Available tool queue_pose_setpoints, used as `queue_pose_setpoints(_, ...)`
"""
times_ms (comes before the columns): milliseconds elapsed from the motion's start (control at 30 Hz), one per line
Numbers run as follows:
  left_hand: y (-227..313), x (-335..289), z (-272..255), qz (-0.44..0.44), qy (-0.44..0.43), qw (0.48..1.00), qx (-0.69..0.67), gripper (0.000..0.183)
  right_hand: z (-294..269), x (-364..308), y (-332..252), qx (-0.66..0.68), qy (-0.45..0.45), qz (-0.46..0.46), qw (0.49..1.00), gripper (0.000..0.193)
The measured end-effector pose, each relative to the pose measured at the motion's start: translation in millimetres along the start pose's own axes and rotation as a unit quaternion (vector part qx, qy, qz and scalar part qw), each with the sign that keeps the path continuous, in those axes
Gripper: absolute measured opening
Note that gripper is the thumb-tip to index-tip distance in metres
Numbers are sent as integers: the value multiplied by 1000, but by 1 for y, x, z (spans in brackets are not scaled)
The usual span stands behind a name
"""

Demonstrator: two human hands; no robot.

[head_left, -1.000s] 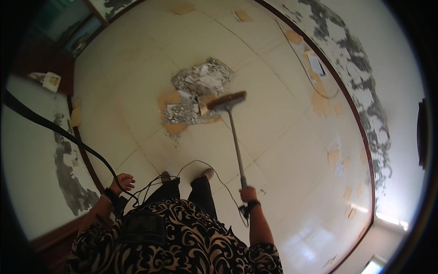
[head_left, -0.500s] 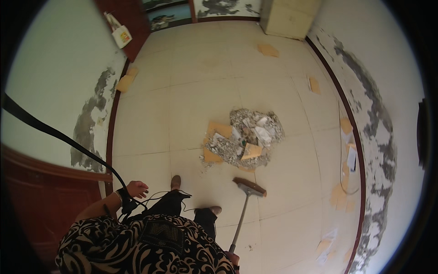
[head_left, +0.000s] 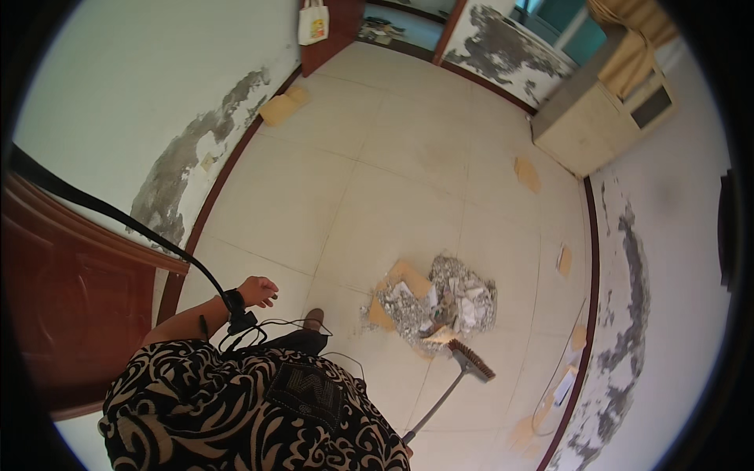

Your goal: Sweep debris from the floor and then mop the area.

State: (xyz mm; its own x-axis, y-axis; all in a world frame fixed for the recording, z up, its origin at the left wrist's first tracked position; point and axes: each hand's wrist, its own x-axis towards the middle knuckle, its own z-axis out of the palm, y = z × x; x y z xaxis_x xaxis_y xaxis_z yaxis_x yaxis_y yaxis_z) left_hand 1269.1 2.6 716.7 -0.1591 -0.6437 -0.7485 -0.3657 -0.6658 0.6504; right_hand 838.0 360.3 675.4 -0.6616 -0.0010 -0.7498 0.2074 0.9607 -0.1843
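Observation:
My right hand point(head_left: 408, 450) shows only as a sliver at the lower edge, beside my patterned top, closed round the upper end of a broom's handle. The broom point(head_left: 473, 361) has a brown bristle head, which rests on the floor at the near right side of a rubble heap point(head_left: 469, 302). Grey plaster crumbs, white scraps and flat tan pieces point(head_left: 410, 276) make up the heap. Off to the left, my left hand point(head_left: 258, 291) hangs in the air with loosely bent fingers and nothing visible in it. A black band and cables are at its wrist.
Tan flat pieces point(head_left: 283, 106) lie by the left wall, others point(head_left: 527, 174) along the right. A pale cabinet point(head_left: 585, 129) stands in the far right corner. Peeling walls edge the tiled floor point(head_left: 408, 149). A brown door point(head_left: 86, 298) is at left; a cable hangs from my left wrist.
The view has turned right, bringing in the cabinet's front and a window. The broom head has come up against the heap's near right edge. My left hand still hangs at the left.

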Motion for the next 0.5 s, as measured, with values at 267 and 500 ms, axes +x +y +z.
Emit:
queue_pose_setpoints(267,-32,15,-75,-21,59,996,-71,23,36,-59,-174,150,-145,-50,977,13)
queue_pose_setpoints(500,-32,62,-102,11,58,984,-169,27,81,1,-307,200,-282,-21,938,12)
